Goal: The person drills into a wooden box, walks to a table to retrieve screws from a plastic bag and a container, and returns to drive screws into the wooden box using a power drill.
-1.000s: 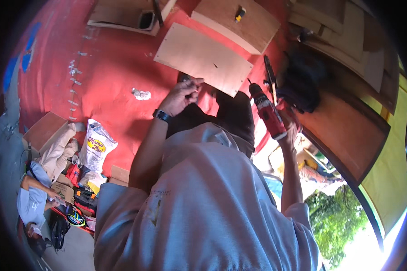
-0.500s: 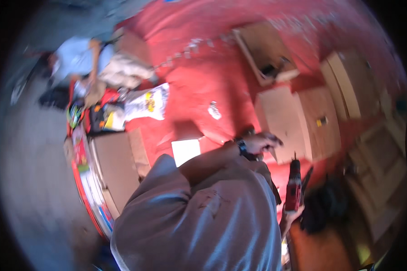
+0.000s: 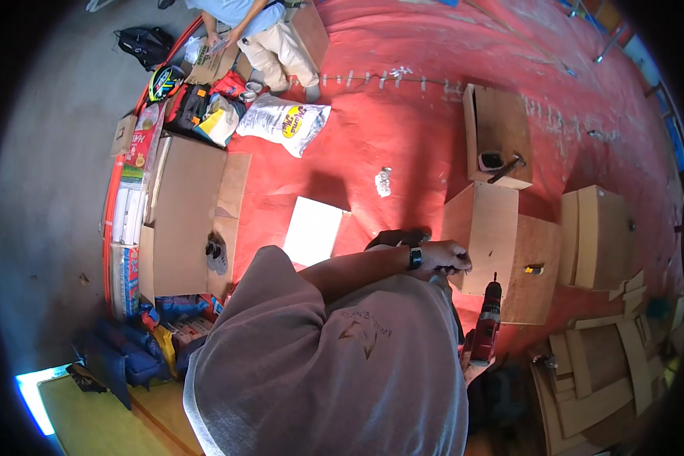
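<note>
My left hand, a dark watch on its wrist, hovers by the near-left edge of a wooden box. Its fingertips are pinched together; what they hold, if anything, is too small to name. Lower right, my right hand is wrapped round the grip of a red and black cordless drill. The drill's bit points away from me, close to the box's near side. On the adjoining brown panel lies a small yellow and black object.
A hammer rests on another wooden box farther back. More boxes and stacked boards stand right. A white square panel lies on the red floor covering. Far left, a person sits near a white sack.
My view has turned and steadied, so the surroundings appear shifted. The left hand's fingers have drawn together into a pinch. The drill stays in my right hand.
</note>
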`<action>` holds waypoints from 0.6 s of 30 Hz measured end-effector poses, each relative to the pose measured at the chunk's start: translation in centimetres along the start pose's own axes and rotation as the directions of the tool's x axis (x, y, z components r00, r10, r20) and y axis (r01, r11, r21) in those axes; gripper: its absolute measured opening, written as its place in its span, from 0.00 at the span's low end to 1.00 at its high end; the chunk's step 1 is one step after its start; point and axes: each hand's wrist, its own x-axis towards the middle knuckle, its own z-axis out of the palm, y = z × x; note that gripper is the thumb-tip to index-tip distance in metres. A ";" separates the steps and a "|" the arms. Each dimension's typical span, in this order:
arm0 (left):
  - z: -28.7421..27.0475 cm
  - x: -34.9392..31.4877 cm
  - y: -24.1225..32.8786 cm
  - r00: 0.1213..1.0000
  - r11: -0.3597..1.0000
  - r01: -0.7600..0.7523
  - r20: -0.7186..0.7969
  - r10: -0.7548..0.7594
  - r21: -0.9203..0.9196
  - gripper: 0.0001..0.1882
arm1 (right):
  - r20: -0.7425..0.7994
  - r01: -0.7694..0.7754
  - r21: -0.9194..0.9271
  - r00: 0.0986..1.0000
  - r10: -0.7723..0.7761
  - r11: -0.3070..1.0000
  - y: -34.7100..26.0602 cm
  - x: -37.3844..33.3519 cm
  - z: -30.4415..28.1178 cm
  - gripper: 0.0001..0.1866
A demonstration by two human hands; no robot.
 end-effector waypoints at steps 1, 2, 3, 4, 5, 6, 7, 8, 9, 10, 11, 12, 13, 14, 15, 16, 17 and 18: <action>0.1 -0.3 0.0 1.000 0.999 0.002 -0.015 -0.001 0.052 0.13 | 0.008 0.008 0.012 1.000 -0.009 1.000 0.0 -0.2 0.1 0.13; 0.1 -0.4 -0.3 1.000 0.999 -0.001 -0.015 0.002 0.052 0.13 | 0.014 0.017 0.034 1.000 -0.017 0.999 0.0 -0.3 0.1 0.13; 0.1 -0.6 -0.6 0.999 1.000 0.020 -0.033 -0.021 -0.018 0.12 | 0.029 0.030 0.042 0.999 -0.032 0.999 0.0 -0.7 0.0 0.13; 0.0 -0.3 -0.8 0.998 0.995 0.045 -0.039 -0.048 -0.084 0.12 | 0.036 0.047 0.046 0.998 -0.049 0.998 -0.4 -1.0 0.0 0.13; 0.5 -0.5 -0.1 0.998 0.995 0.064 -0.006 -0.065 -0.078 0.12 | 0.059 0.096 0.008 0.994 -0.097 0.995 -1.5 -1.4 -0.4 0.12; 0.6 -0.9 0.5 0.996 0.990 0.056 -0.060 -0.064 -0.126 0.12 | 0.022 -0.080 0.017 0.997 0.080 0.997 1.6 -2.2 -0.5 0.18; 1.4 -1.7 1.4 0.992 0.983 0.065 -0.098 -0.083 -0.174 0.13 | -0.009 -0.113 0.016 0.994 0.113 0.993 2.0 -3.4 -0.9 0.21; 2.8 -4.4 4.3 0.977 0.919 -0.142 -0.101 0.191 0.367 0.13 | -0.032 -0.141 0.017 0.989 0.142 0.990 0.5 -3.6 -0.6 0.26; 2.6 -4.6 4.8 0.975 0.903 -0.165 -0.073 0.210 0.397 0.13 | -0.032 -0.018 -0.013 0.999 0.018 1.000 -0.6 -2.8 0.0 0.25; 2.1 -5.8 5.6 0.963 0.881 -0.189 -0.095 0.253 0.433 0.13 | 0.002 0.071 -0.117 0.997 -0.072 0.991 -1.2 -1.4 0.9 0.24; 0.9 -3.9 4.4 0.991 1.000 0.029 -0.129 -0.028 0.004 0.13 | 0.038 0.077 -0.191 0.997 -0.071 0.978 -1.9 -0.8 1.0 0.23; -0.2 -2.6 3.9 0.992 0.990 0.106 -0.059 -0.112 -0.096 0.14 | 0.059 0.077 -0.270 0.996 -0.064 0.960 -2.4 -0.4 0.8 0.21; -0.9 -1.1 3.2 0.979 0.961 0.204 0.025 -0.203 -0.189 0.15 | 0.093 0.006 -0.306 0.995 0.024 0.952 -3.4 -0.7 0.3 0.19; -1.4 0.0 2.7 0.971 0.950 0.237 0.071 -0.227 -0.204 0.15 | 0.024 0.011 -0.230 1.000 -0.006 0.973 -4.8 -0.3 0.8 0.18; -2.3 0.2 2.7 0.970 0.943 0.244 0.069 -0.234 -0.226 0.16 | -0.014 0.052 -0.128 0.998 -0.054 0.990 -5.6 0.6 1.8 0.17; -2.3 1.1 3.1 0.960 0.943 0.273 0.110 -0.256 -0.189 0.18 | -0.019 0.033 -0.176 0.999 -0.037 0.984 -5.8 0.5 1.7 0.16; -2.3 1.9 3.2 0.949 0.935 0.306 0.133 -0.285 -0.178 0.18 | -0.044 0.000 -0.182 0.999 -0.008 0.983 -6.2 0.3 1.8 0.16; -2.3 2.7 3.6 0.945 0.937 0.309 0.158 -0.285 -0.164 0.19 | -0.127 -0.046 -0.198 0.992 0.021 0.979 -6.8 0.4 2.1 0.16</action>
